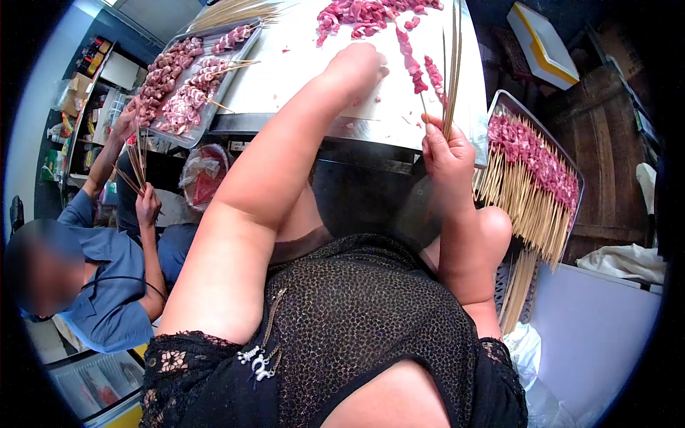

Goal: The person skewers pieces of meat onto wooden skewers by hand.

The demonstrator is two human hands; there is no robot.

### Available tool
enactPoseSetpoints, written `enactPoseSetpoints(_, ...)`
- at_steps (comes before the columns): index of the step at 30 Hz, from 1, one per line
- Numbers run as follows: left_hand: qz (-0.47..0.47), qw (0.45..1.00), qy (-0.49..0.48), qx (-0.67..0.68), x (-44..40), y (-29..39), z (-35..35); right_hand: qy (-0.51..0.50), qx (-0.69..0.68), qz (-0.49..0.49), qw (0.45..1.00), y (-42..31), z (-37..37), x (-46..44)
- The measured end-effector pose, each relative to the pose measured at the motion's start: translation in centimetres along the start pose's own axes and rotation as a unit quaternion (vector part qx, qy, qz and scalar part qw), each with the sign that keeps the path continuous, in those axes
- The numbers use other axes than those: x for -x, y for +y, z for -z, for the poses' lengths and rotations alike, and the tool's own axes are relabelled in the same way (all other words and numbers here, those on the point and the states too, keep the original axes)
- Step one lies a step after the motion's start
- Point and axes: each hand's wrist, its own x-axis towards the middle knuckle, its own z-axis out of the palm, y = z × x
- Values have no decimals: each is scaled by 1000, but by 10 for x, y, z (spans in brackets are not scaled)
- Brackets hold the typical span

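My right hand (448, 146) is closed around a bundle of bare bamboo skewers (452, 78) that point up past the table edge. Between its thumb and finger it also grips a meat skewer (410, 64) threaded with red meat. Another short row of meat (433, 74) shows beside that one; whether it is held or lying down I cannot tell. Over the white tabletop (300, 57), my left hand (357, 70) has its fingers curled in, and what they pinch is hidden. A pile of raw meat pieces (371, 16) lies just beyond it.
On the left, a metal tray (207, 118) carries meat skewers, with loose skewers (235, 14) behind. A co-worker (110, 271) there holds skewers beside it. Right of the table stands another tray (576, 167) full of skewered meat. A foam box (542, 46) sits at the back right.
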Motion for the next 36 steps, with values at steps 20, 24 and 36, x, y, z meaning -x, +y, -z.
enactPoseSetpoints(20, 153, 950, 93, 257, 9, -48, 32, 10, 34, -13, 999, -1, 5, 7)
enactPoseSetpoints(24, 46, 992, 91, 70, 20, -57, 30, 9, 30, -14, 999, 0, 5, 7)
enactPoseSetpoints(36, 140, 990, 28, -3, -21, -59, -3, 5, 42, -16, 999, 9, 6, 3)
